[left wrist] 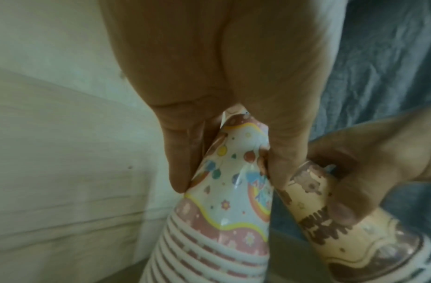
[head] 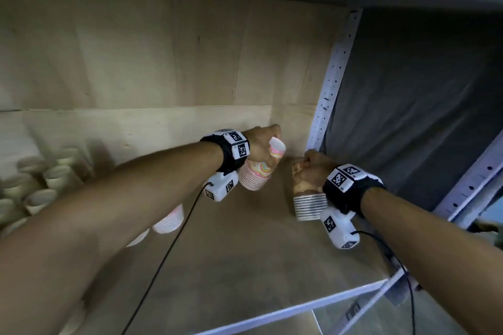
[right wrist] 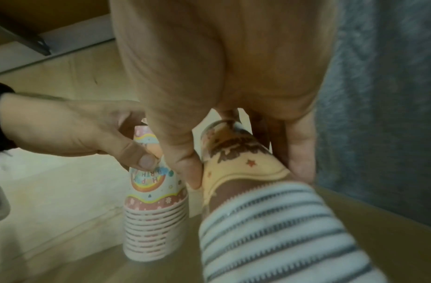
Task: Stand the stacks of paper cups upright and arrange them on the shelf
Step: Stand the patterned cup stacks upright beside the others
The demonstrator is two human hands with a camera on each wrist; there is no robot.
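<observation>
My left hand [head: 268, 144] grips the top of a pink rainbow-print cup stack [head: 255, 174], mouth down and slightly tilted near the shelf's back right corner. In the left wrist view, thumb and fingers of my left hand [left wrist: 226, 172] pinch this pink stack [left wrist: 228, 206] through shiny clear wrap. My right hand [head: 310, 163] holds the top of a brown-and-yellow cup stack [head: 307, 196] just to its right. The right wrist view shows my right hand [right wrist: 245, 168] curled round the brown stack [right wrist: 248, 172], with the pink stack [right wrist: 153, 210] standing beside it under my left hand [right wrist: 141, 162].
The brown shelf board [head: 245, 253] has a white front rail [head: 299, 307]. Another pink stack [head: 168, 219] lies under my left forearm. Several cream cup stacks [head: 40, 185] crowd the left end. A perforated white upright [head: 332, 76] and grey cloth [head: 408, 103] bound the right side.
</observation>
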